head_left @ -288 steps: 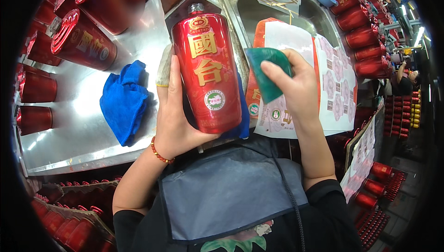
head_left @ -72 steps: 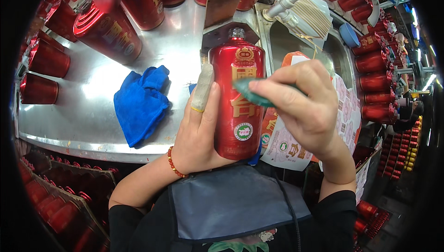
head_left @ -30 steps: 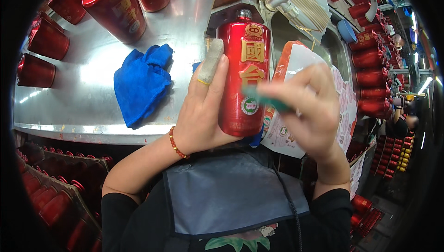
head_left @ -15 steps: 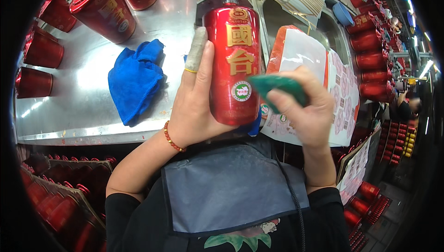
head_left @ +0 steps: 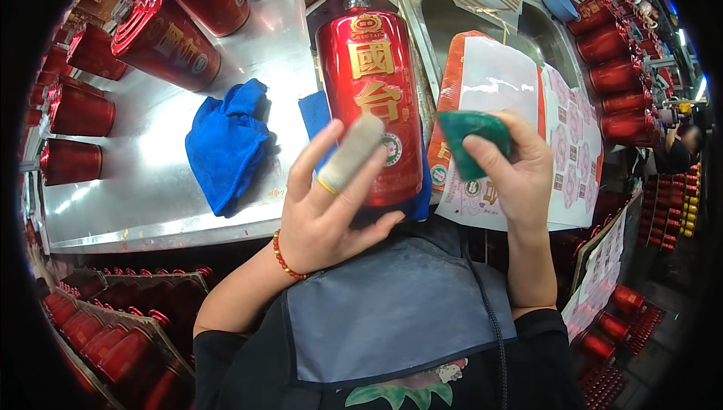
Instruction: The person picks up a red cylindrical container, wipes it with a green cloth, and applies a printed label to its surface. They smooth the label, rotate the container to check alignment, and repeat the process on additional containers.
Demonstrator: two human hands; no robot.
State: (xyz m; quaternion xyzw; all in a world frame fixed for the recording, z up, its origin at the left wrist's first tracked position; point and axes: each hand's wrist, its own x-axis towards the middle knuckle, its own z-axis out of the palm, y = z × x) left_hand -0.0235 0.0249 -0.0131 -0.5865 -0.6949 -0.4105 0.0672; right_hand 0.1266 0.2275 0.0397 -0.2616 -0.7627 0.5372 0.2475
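A glossy red bottle (head_left: 367, 101) with raised gold characters and a round green-and-white sticker lies in front of me, its neck pointing away. Under it shows a blue cloth (head_left: 314, 114). My left hand (head_left: 335, 207) is slightly blurred over the bottle's lower left side, fingers spread, gripping nothing; one finger wears a greyish cover with a yellow rim. Whether its fingertips touch the bottle I cannot tell. Between the thumb and fingers of my right hand (head_left: 526, 165) is a flat green scraper (head_left: 473, 139), apart from the bottle and above printed sticker sheets (head_left: 486, 199).
A crumpled blue cloth (head_left: 227, 146) rests on the metal table (head_left: 151, 218). Several red bottles (head_left: 167, 41) stand along its left and far sides. At the upper right are a sink (head_left: 538, 37) and a blue bowl (head_left: 559, 2). Racks of red bottles (head_left: 113, 350) stand below the table's edge.
My left hand has let go of the bottle's left side and come down across its lower part, fingers spreading. My right hand has drawn the green scraper away to the right, off the bottle.
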